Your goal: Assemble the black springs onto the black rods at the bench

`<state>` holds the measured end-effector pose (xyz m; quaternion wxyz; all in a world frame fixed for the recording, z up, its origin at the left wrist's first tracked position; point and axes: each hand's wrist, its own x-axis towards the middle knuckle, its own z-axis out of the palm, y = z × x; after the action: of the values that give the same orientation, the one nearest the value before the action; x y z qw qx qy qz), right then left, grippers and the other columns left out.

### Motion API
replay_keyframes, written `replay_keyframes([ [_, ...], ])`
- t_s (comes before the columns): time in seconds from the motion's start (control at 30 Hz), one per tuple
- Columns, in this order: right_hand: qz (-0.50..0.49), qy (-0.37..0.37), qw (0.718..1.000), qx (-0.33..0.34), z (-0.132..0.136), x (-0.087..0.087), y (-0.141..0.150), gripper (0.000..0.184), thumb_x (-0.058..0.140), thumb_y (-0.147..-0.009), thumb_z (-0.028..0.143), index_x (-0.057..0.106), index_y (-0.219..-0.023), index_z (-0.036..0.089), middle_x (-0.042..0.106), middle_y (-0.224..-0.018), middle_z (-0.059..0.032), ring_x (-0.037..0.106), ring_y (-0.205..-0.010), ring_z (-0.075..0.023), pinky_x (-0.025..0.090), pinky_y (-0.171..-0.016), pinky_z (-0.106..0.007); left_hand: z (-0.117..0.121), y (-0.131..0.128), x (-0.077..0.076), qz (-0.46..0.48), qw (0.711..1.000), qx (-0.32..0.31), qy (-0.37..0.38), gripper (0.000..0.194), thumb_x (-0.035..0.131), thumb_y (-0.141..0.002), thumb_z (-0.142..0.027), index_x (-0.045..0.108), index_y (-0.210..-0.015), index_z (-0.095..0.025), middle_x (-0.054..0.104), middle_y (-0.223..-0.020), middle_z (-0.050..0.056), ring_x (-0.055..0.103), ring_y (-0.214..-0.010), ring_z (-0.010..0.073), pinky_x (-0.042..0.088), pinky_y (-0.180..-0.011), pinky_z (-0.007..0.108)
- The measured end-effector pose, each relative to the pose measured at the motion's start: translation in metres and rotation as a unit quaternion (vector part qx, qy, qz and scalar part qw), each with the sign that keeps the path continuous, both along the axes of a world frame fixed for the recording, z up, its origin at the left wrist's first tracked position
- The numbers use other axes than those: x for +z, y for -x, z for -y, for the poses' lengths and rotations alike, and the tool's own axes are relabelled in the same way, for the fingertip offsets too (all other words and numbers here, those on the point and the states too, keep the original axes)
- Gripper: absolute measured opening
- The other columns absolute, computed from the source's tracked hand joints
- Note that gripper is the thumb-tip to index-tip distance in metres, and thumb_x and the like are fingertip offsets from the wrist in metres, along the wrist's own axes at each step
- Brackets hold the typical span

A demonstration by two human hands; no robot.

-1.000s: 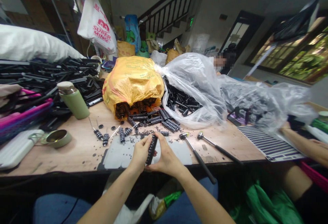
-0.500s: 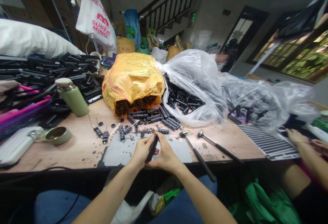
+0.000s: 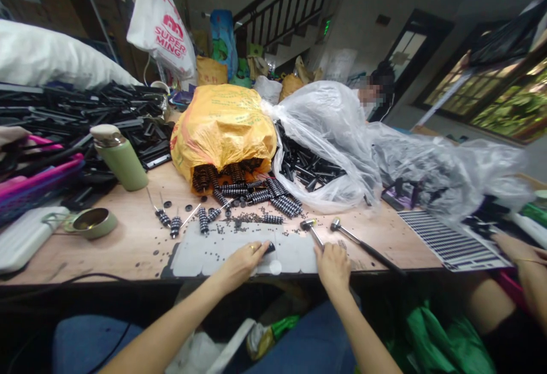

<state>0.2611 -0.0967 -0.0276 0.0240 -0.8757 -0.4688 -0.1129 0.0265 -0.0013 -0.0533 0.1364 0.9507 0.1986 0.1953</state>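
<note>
My left hand (image 3: pixel 243 261) is closed on a small black part (image 3: pixel 270 247), most of it hidden by the fingers, low over the pale grey mat (image 3: pixel 199 254). To its right, my right hand (image 3: pixel 335 265) wraps round the handle of a small hammer (image 3: pixel 316 235). The hammer's head lies toward the back, at the mat's right edge. A second hammer (image 3: pixel 363 244) with a black grip lies to the right of my right hand. Black-and-white ridged rollers (image 3: pixel 282 206) and many tiny dark bits (image 3: pixel 241 220) are spread behind the mat.
A yellow sack (image 3: pixel 226 129) spills rollers, beside a clear plastic bag (image 3: pixel 325 191) of black parts. At left stand a green flask (image 3: pixel 122 160) and a cup (image 3: pixel 94 223), before a heap of black parts (image 3: pixel 64 112). Another person's hand (image 3: pixel 515 246) is at right by striped sheets (image 3: pixel 453 243).
My right hand has left the black part and moved right onto the hammer's handle. The left hand keeps the part, now tipped lower toward the mat.
</note>
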Motion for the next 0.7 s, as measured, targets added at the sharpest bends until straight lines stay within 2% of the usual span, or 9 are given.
replay_keyframes([
  [0.07, 0.036, 0.033, 0.999, 0.005, 0.003, 0.000, -0.010, 0.021, 0.039, -0.087, 0.026, 0.055, -0.084, 0.013, 0.058, -0.086, -0.0144, 0.052, -0.090, -0.0286, 0.039, -0.070, -0.036, -0.002, 0.003, 0.006, -0.033, 0.999, -0.018, -0.014, 0.058, 0.035, -0.077, 0.003, 0.029, -0.132, -0.015, 0.051, -0.112, 0.013, 0.051, -0.098, 0.0180, 0.044, -0.085, 0.032],
  [0.17, 0.049, 0.035, 0.998, 0.005, 0.003, 0.000, -0.011, 0.024, 0.040, -0.087, 0.030, 0.056, -0.083, 0.013, 0.058, -0.085, -0.0133, 0.052, -0.088, -0.0270, 0.038, -0.068, -0.033, -0.004, 0.004, 0.011, -0.066, 0.997, -0.024, -0.033, 0.056, 0.034, -0.076, 0.003, 0.033, -0.130, -0.014, 0.052, -0.109, 0.012, 0.051, -0.097, 0.0186, 0.043, -0.086, 0.032],
  [0.27, 0.044, 0.020, 0.999, -0.007, 0.002, -0.003, -0.013, 0.029, 0.040, -0.087, 0.037, 0.056, -0.083, 0.013, 0.058, -0.087, -0.0144, 0.053, -0.088, -0.0275, 0.039, -0.066, -0.033, -0.006, 0.005, 0.006, -0.056, 0.997, -0.027, -0.047, 0.054, 0.034, -0.079, 0.001, 0.033, -0.130, -0.016, 0.054, -0.106, 0.010, 0.051, -0.094, 0.0170, 0.043, -0.084, 0.030],
  [0.33, 0.033, 0.014, 0.999, -0.004, 0.004, -0.005, -0.016, 0.028, 0.040, -0.087, 0.035, 0.055, -0.081, 0.013, 0.058, -0.087, -0.0153, 0.054, -0.088, -0.0278, 0.039, -0.067, -0.033, -0.008, 0.006, 0.001, -0.037, 0.997, -0.025, -0.064, 0.047, 0.037, -0.082, -0.004, 0.036, -0.128, -0.016, 0.055, -0.105, 0.010, 0.052, -0.092, 0.0171, 0.043, -0.081, 0.030],
  [0.4, -0.018, 0.004, 1.000, 0.006, 0.009, -0.004, -0.019, 0.026, 0.038, -0.088, 0.032, 0.054, -0.079, 0.013, 0.060, -0.083, -0.0148, 0.056, -0.083, -0.0265, 0.040, -0.066, -0.032, -0.009, 0.005, -0.002, -0.026, 0.996, -0.006, -0.089, 0.039, 0.040, -0.085, -0.011, 0.042, -0.123, -0.014, 0.058, -0.100, 0.011, 0.053, -0.088, 0.0183, 0.042, -0.077, 0.031],
  [0.47, -0.121, -0.042, 0.991, 0.033, 0.016, 0.004, -0.015, 0.028, 0.034, -0.088, 0.034, 0.052, -0.078, 0.015, 0.061, -0.076, -0.0116, 0.058, -0.073, -0.0233, 0.041, -0.063, -0.031, -0.009, 0.004, -0.001, -0.031, 0.993, 0.022, -0.111, 0.034, 0.039, -0.087, -0.014, 0.046, -0.120, -0.013, 0.060, -0.095, 0.011, 0.054, -0.086, 0.0192, 0.040, -0.074, 0.034],
  [0.6, -0.317, -0.146, 0.929, 0.121, 0.034, 0.036, 0.017, 0.036, 0.025, -0.089, 0.045, 0.046, -0.071, 0.020, 0.054, -0.056, -0.0011, 0.054, -0.053, -0.0166, 0.040, -0.053, -0.025, -0.008, 0.002, 0.008, -0.051, 0.988, 0.067, -0.127, 0.033, 0.036, -0.088, -0.014, 0.050, -0.117, -0.016, 0.061, -0.097, 0.011, 0.053, -0.089, 0.0207, 0.035, -0.077, 0.039],
  [0.7, -0.373, -0.157, 0.904, 0.140, 0.041, 0.044, 0.049, 0.041, 0.019, -0.091, 0.046, 0.044, -0.070, 0.021, 0.051, -0.051, 0.0014, 0.052, -0.047, -0.0138, 0.037, -0.048, -0.022, -0.007, 0.002, 0.014, -0.063, 0.987, 0.078, -0.125, 0.034, 0.037, -0.087, -0.013, 0.050, -0.118, -0.018, 0.062, -0.100, 0.010, 0.051, -0.094, 0.0214, 0.032, -0.081, 0.040],
])
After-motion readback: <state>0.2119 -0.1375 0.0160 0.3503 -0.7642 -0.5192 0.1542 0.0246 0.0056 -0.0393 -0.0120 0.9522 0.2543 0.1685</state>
